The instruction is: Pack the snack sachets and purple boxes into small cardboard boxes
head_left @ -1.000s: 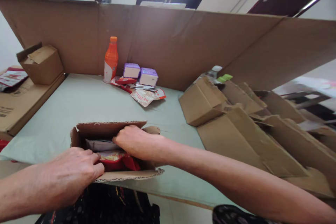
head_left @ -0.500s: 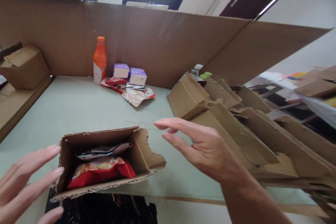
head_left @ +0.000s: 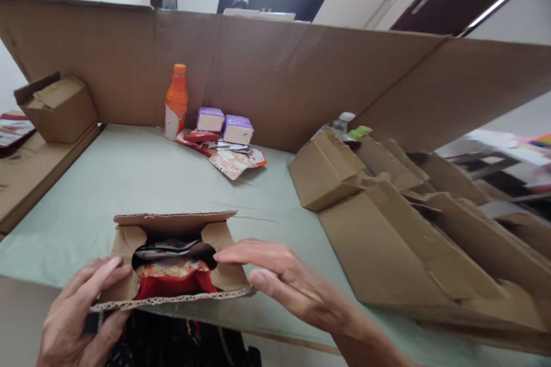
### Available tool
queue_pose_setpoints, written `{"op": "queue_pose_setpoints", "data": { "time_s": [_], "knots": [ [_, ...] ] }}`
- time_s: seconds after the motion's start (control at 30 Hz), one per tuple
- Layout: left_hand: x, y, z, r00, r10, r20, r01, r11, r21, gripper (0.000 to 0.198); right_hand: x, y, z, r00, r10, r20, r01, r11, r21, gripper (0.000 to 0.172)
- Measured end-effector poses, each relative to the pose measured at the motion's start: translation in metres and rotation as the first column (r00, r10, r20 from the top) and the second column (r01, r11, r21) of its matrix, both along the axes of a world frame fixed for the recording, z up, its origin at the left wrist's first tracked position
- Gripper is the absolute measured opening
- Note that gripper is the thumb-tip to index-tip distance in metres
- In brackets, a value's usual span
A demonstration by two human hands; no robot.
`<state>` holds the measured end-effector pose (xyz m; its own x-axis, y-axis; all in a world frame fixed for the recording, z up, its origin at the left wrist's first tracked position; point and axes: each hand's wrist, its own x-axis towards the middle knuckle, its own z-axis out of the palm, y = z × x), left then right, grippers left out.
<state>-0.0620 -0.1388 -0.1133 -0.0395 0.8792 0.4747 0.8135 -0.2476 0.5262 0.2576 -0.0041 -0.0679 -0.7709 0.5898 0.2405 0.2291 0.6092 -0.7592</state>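
Note:
A cardboard box (head_left: 174,219) with its top uncovered sits at the near edge of the table. Inside lie a red snack packet (head_left: 176,281) and, behind it, flat packets (head_left: 167,249) with pale and dark faces. Both side flaps are folded inward. My left hand (head_left: 81,309) grips the box's near left corner, fingers on the left flap and thumb under the front edge. My right hand (head_left: 284,281) lies on the right flap with its fingers stretched out, the thumb apart by the near right corner.
An orange bottle (head_left: 176,102), two purple tissue packs (head_left: 238,129) and a flat printed pouch (head_left: 235,161) stand or lie at the back. Cardboard bins (head_left: 370,246) fill the right side. At the left a small box (head_left: 64,112) rests on a larger carton (head_left: 47,166). A cardboard wall (head_left: 258,63) closes the rear.
Both hands have come in from beside the box onto its side flaps. The flaps have folded inward over the opening. The view has shifted slightly left.

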Motion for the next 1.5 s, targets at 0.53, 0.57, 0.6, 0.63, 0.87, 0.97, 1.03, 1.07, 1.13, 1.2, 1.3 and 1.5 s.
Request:
{"op": "queue_pose_setpoints", "data": {
  "time_s": [0.53, 0.57, 0.6, 0.63, 0.87, 0.97, 1.03, 1.07, 1.13, 1.2, 1.3, 1.5],
  "knots": [
    [0.001, 0.021, -0.005, 0.99, -0.059, -0.131, 0.061, 0.998, 0.011, 0.039, -0.003, 0.0, -0.055, 1.0, -0.014, -0.008, 0.016, 0.934, 0.357, 0.065],
    [-0.003, 0.024, -0.005, 0.983, -0.115, -0.142, 0.118, 0.993, 0.012, 0.039, -0.002, -0.003, -0.061, 1.0, -0.026, -0.008, 0.027, 0.921, 0.39, 0.067],
    [-0.008, 0.026, -0.003, 0.974, -0.167, -0.151, 0.17, 0.985, 0.008, 0.04, -0.001, -0.006, -0.067, 0.999, -0.044, -0.011, 0.044, 0.907, 0.418, 0.069],
    [-0.014, 0.028, -0.001, 0.965, -0.21, -0.159, 0.212, 0.977, -0.004, 0.04, -0.001, -0.009, -0.072, 0.998, -0.064, -0.017, 0.065, 0.893, 0.445, 0.072],
    [-0.044, 0.039, 0.017, 0.867, -0.465, -0.178, 0.419, 0.874, -0.245, 0.081, -0.002, 0.0, -0.079, 0.996, -0.082, -0.042, 0.092, 0.903, 0.419, 0.066],
    [-0.04, 0.047, 0.006, 0.886, -0.445, -0.133, 0.419, 0.889, -0.183, 0.098, -0.006, 0.026, -0.084, 0.995, -0.08, -0.062, 0.098, 0.922, 0.375, 0.062],
    [-0.035, 0.052, -0.005, 0.921, -0.371, -0.119, 0.365, 0.928, -0.069, 0.092, -0.014, 0.045, -0.093, 0.987, -0.131, -0.093, 0.155, 0.93, 0.334, 0.061],
    [-0.033, 0.054, -0.009, 0.937, -0.326, -0.124, 0.329, 0.944, -0.002, 0.086, -0.02, 0.054, -0.099, 0.978, -0.175, -0.117, 0.203, 0.932, 0.3, 0.062],
    [-0.034, 0.054, -0.015, 0.959, -0.236, -0.16, 0.256, 0.959, 0.12, 0.073, -0.039, 0.067, -0.117, 0.947, -0.268, -0.176, 0.299, 0.935, 0.189, 0.065],
    [-0.042, 0.052, -0.015, 0.967, -0.134, -0.216, 0.179, 0.963, 0.202, 0.062, -0.062, 0.075, -0.137, 0.916, -0.329, -0.23, 0.348, 0.937, 0.045, 0.065],
    [-0.072, 0.045, -0.003, 0.958, 0.064, -0.279, 0.021, 0.956, 0.292, 0.049, -0.099, 0.077, -0.168, 0.906, -0.369, -0.208, 0.355, 0.929, -0.106, 0.06],
    [-0.158, 0.031, 0.039, 0.824, 0.453, -0.341, -0.256, 0.834, 0.489, 0.038, -0.129, 0.07, -0.207, 0.949, -0.315, -0.009, 0.315, 0.948, 0.052, 0.047]
  ]
}}
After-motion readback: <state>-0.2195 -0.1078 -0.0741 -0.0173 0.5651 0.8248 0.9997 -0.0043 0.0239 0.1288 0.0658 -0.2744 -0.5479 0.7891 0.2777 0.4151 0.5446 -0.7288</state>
